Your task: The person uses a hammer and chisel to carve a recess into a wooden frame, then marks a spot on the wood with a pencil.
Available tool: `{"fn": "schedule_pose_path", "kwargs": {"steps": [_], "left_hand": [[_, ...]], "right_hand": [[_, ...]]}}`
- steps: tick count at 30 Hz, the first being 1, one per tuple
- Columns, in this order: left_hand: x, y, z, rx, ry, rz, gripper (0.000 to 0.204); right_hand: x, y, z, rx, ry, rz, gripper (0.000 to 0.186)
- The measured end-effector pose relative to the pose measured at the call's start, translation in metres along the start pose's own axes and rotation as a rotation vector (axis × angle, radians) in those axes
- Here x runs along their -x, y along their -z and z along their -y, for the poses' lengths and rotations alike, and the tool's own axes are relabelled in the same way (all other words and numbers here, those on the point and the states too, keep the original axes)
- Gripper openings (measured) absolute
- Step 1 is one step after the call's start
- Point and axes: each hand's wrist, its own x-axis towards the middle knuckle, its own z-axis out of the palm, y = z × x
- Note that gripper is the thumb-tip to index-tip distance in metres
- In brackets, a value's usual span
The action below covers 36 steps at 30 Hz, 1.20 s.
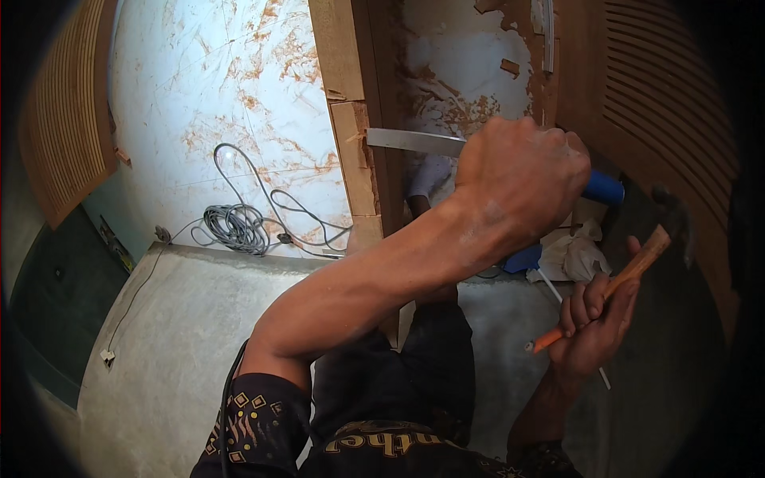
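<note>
Head view. Left hand (522,167): fingers closed around a blue-handled chisel (416,141), blade tip at the notched right edge of a wooden board (351,155), contact unclear. Right hand (599,331): fingers curled around the wooden handle of a hammer (646,252), slanted. Dark cable (235,229): coiled near the marbled floor's (171,103) lower edge.

The left forearm (370,287) slants from the near left across to the far right, elbow bent, the left grip (523,167) clenched in a fist. Nearer, at right, the right grip (596,327) curls its fingers (579,309) inward.
</note>
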Motion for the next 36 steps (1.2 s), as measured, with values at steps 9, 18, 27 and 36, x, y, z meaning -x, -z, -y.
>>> {"fn": "schedule_pose_path", "kwargs": {"steps": [9,18,27,36], "left_hand": [[-0.004,0.001,0.001,-0.021,0.026,0.020,0.015],[-0.005,-0.001,0.007,-0.039,0.044,0.016,0.014],[-0.001,0.007,0.014,-0.095,0.084,-0.013,0.014],[0.005,0.008,-0.010,0.076,-0.045,0.074,0.015]], "right_hand": [[-0.007,0.005,-0.010,0.157,-0.147,0.187,0.057],[-0.011,0.003,-0.008,0.121,-0.149,0.214,0.057],[-0.010,-0.006,-0.011,0.010,-0.072,0.048,0.056],[-0.006,-0.001,-0.013,-0.061,-0.141,0.093,0.053]]}}
